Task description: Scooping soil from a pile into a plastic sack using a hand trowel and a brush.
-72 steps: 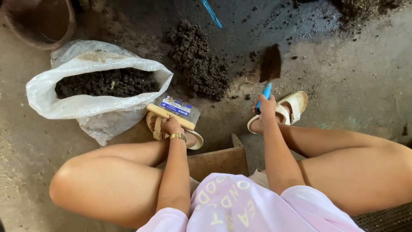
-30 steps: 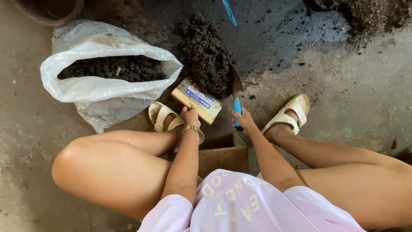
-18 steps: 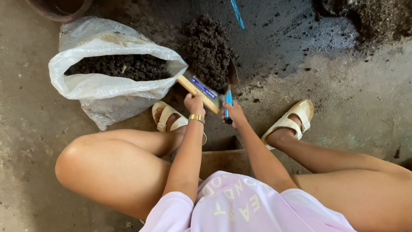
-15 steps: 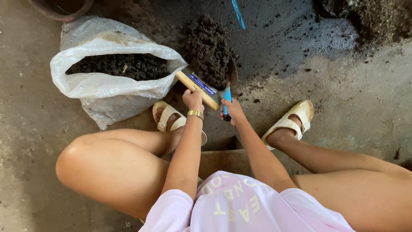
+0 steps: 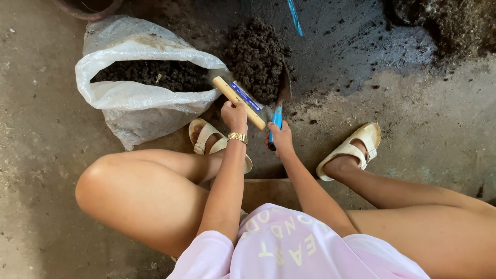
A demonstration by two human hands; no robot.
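Seen from above, squatting on a low wooden stool (image 5: 268, 191) over a rough concrete floor (image 5: 423, 134). Left hand (image 5: 235, 114) clenched around a flat wooden-backed brush (image 5: 238, 102) with a blue label strip, held diagonal, far end touching the rim of the white woven plastic sack (image 5: 139, 98); likely angled that way to sweep material toward the scoop. Right hand (image 5: 280, 139) wrapped tight on the blue handle of a small trowel (image 5: 280, 103), dark metal blade edge-on and pushed into the base of the soil pile (image 5: 256, 57); likely set there as a dustpan-style stop. Both tools met just in front of the pile, between sack and right foot. Soil dark, crumbly, clumped into small granules; same stuff half-filling the sack. Sack mouth rolled open and slumped sideways toward the pile, probably for easy loading. Sack skin thin, crinkled, translucent. Floor grey, gritty, stained darker and damp-looking around the pile. Gold link watch (image 5: 237, 137) on left wrist. Cream strapped sandals (image 5: 351, 150) planted either side of the work zone. Thin blue strip (image 5: 295, 16) lying beyond the pile. Second soil heap (image 5: 449, 26) top right, well apart.
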